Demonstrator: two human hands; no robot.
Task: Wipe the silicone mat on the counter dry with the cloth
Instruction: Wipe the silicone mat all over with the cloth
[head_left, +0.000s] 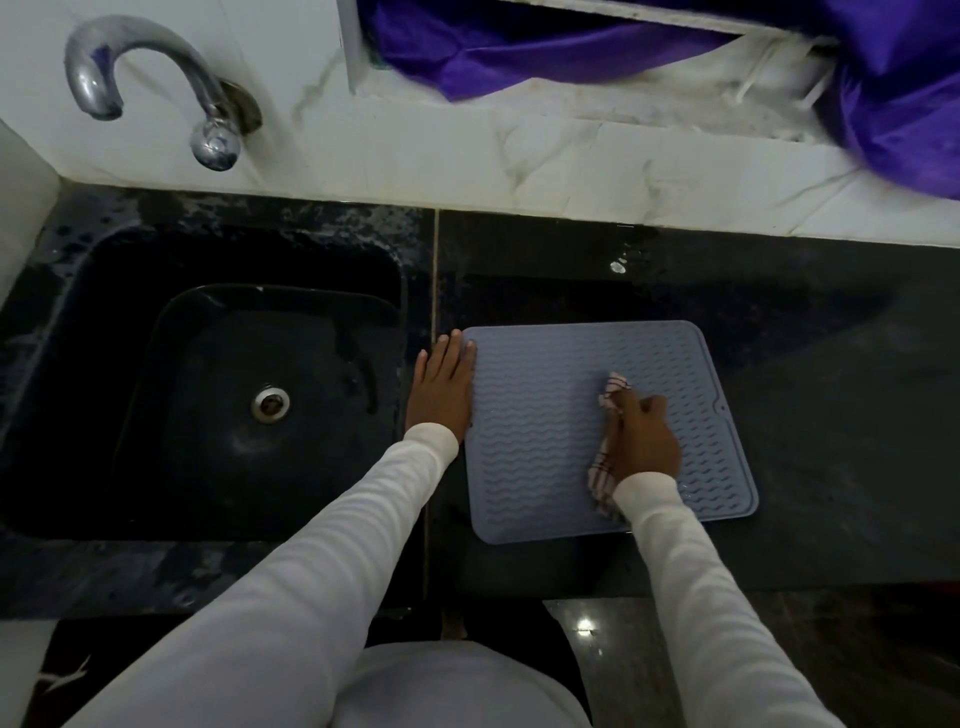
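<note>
Blue-grey silicone, ridged in wavy lines: the mat (550, 431) lies flat on the dark tabletop (831, 415), just right of the black sink (156, 291). Left hand (441, 387) rests palm down at the mat's left edge, its fingers (457, 348) straight and pressed together, the outermost one overlapping the mat's rim. Right hand (644, 436) sits over the mat's middle-right part, fingers curled tight around a bunched pink checked cloth (605, 475), which pokes out above the knuckles and trails back under the wrist onto the mat. White sleeves cover both arms. A chrome tap (156, 88) juts from the tiled wall above the sink.
</note>
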